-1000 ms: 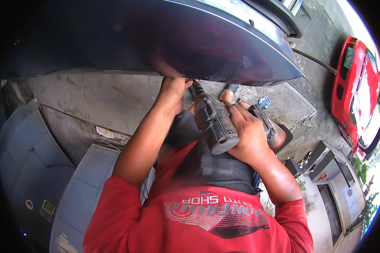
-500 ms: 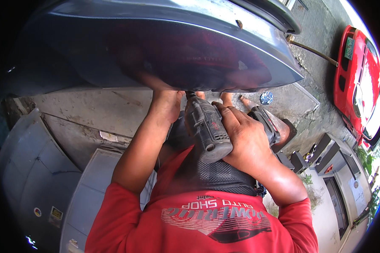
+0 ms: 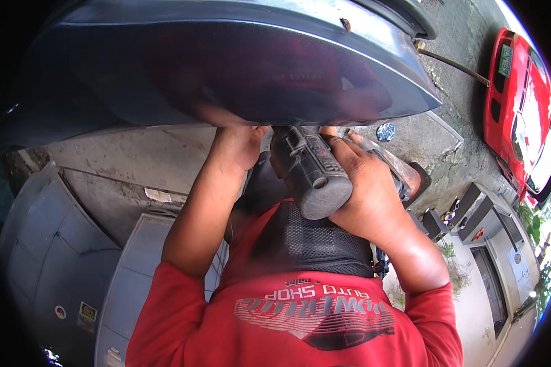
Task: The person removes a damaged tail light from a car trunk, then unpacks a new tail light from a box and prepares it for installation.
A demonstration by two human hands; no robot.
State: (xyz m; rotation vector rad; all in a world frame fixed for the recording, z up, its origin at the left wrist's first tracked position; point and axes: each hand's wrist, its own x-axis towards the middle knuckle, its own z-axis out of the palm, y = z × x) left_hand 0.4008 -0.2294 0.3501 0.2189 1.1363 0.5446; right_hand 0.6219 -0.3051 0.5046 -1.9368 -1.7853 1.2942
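A dark blue-grey car body panel (image 3: 214, 73) spans the top of the head view, its glossy face mirroring red cloth and arms. My right hand (image 3: 367, 180) is wrapped round the grip of a black cordless power driver (image 3: 309, 174). The driver's rear end points toward me. Its front tip passes under the panel's lower edge and is hidden there. To its left, my left hand (image 3: 239, 147) reaches up to the same edge; its thumb side shows, but the panel hides most of its fingers.
Grey metal cabinets or panels (image 3: 58, 244) stand at the left. A red car (image 3: 523, 116) is parked at the right, near a thin pole (image 3: 453, 66) above the concrete. A blue-and-white round object (image 3: 386, 131) lies beyond my right hand. Dark shelving (image 3: 480, 211) stands at the lower right.
The driver has moved up toward the panel and slightly right, and more of its front is now hidden. My right hand has moved with it. My left hand stays at the edge.
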